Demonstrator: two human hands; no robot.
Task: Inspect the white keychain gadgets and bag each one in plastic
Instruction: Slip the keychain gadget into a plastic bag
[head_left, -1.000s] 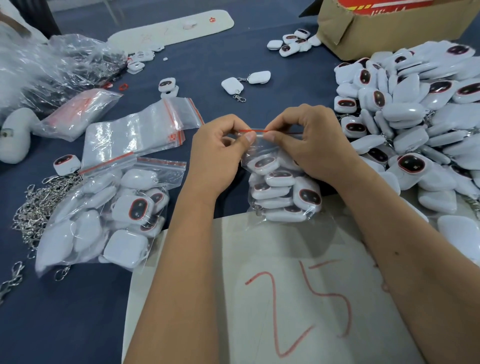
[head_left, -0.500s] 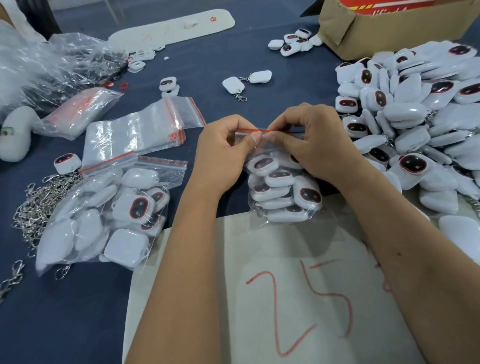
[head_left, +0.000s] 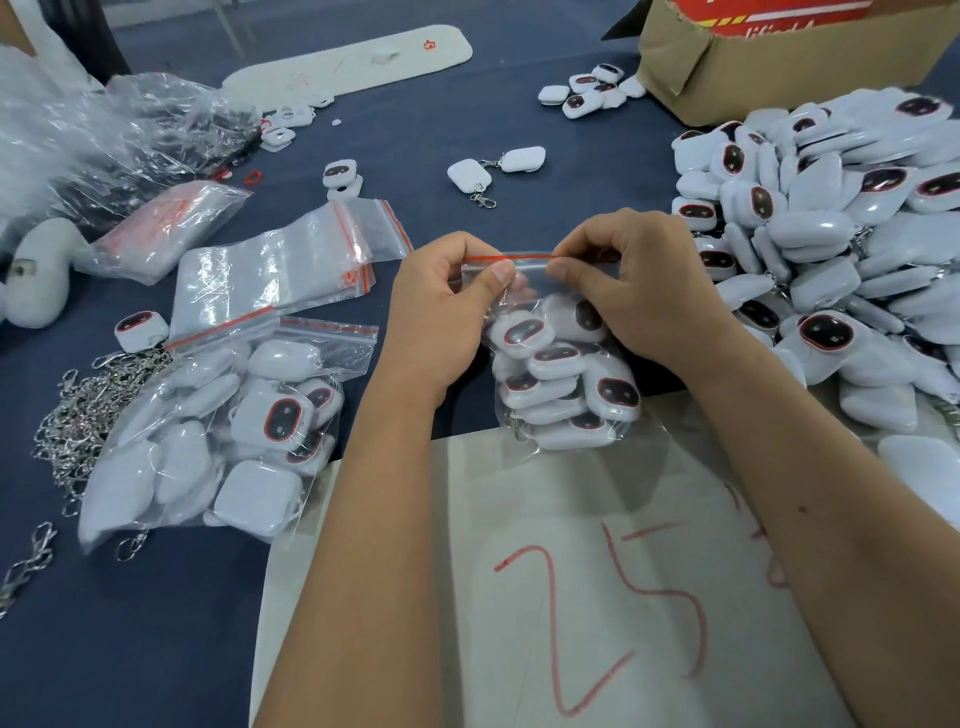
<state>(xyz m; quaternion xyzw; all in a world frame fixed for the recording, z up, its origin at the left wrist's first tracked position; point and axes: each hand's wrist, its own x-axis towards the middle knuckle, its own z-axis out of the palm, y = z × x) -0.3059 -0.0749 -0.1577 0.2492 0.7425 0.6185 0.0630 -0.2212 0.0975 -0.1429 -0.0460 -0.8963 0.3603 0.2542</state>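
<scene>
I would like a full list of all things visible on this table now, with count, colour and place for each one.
held zip bag: one, clear with red strip, centre, full of white gadgets
filled bag: one, clear, left of the arms
empty zip bags: a small stack, clear with red strips, left of centre
loose gadget pile: many, white with dark faces, right side
metal chains: a heap, silver, left edge
cardboard box: one, brown, top right
white sheet: one, red "25" written on it, near edge
table cloth: dark blue
left hand: pinches the bag's strip
right hand: pinches the strip too
</scene>
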